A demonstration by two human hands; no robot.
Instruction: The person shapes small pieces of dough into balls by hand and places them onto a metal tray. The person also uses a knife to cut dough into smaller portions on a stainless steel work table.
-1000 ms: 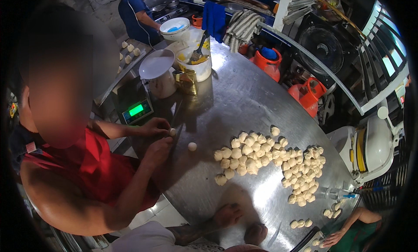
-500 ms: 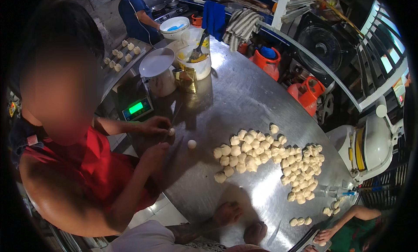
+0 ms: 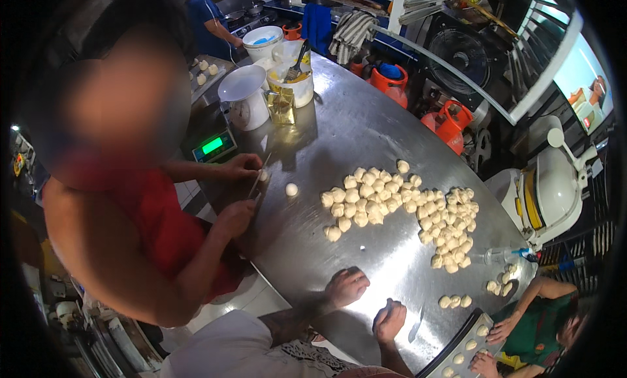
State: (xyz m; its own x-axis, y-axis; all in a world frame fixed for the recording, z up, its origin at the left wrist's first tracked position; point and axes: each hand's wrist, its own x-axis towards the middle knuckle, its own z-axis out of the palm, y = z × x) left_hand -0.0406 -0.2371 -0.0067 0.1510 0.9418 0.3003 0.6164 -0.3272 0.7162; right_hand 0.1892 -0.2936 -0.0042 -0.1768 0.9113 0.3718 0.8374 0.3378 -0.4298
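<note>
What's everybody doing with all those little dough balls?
The person wearing the camera has the left hand and right hand at the metal table; I can't see anything in either. Someone in a red apron holds a knife by a small dough piece. One loose ball lies nearby, and many dough balls sit bunched together. Someone in green has hands near a tray of dough.

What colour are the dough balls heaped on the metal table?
The dough balls are pale cream, seen best in the head view.
</note>
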